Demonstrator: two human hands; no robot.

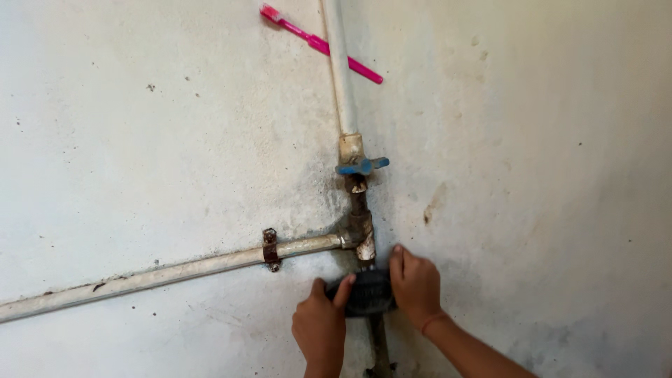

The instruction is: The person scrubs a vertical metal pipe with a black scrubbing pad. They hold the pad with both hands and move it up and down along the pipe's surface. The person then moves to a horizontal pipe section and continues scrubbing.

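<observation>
Left hand (320, 325) + right hand (415, 283) both clamped on dark fitting (369, 292) — on pipe (359, 210) below blue valve (362, 166)

The dark fitting (369, 292) was partly hidden by the left hand (320, 327) at nine o'clock and the right hand (416, 285) at three. Both forearms were cut off at six o'clock, and the pink toothbrush (318, 42) passed behind the white pipe (340, 66).

valve (362, 166) above pipe joint (360, 234) | round fitting (369, 292) below joint — between both hands | toothbrush (318, 43) behind upright pipe (339, 66)
</observation>
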